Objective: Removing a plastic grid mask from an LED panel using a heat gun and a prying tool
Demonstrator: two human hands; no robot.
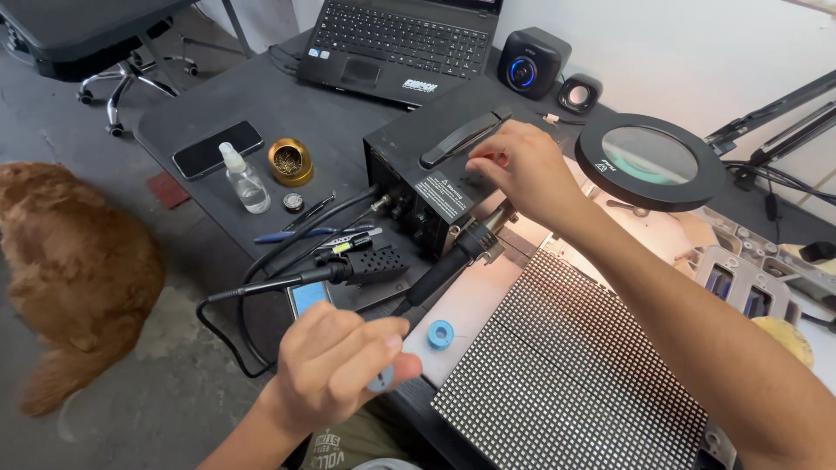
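Observation:
My left hand [335,365] is closed around a small blue round piece [380,379], low in the view near the desk's front edge. A blue spool [440,333] lies on the pale mat just right of it. My right hand [522,170] reaches over the black station box [435,165], its fingertips pinched together at the box's top by the handle. Whether anything thin is between them does not show. A black iron handle [453,261] rests in a holder at the box's front right corner, below my right wrist.
An LED grid panel [575,365] lies under my right forearm. A round magnifier lamp [649,157] stands at the right. A laptop [401,39], speakers [531,61], a phone [216,148], a spray bottle [244,178] and a brass tin [290,161] are on the desk. A furry brown animal [74,270] lies on the floor.

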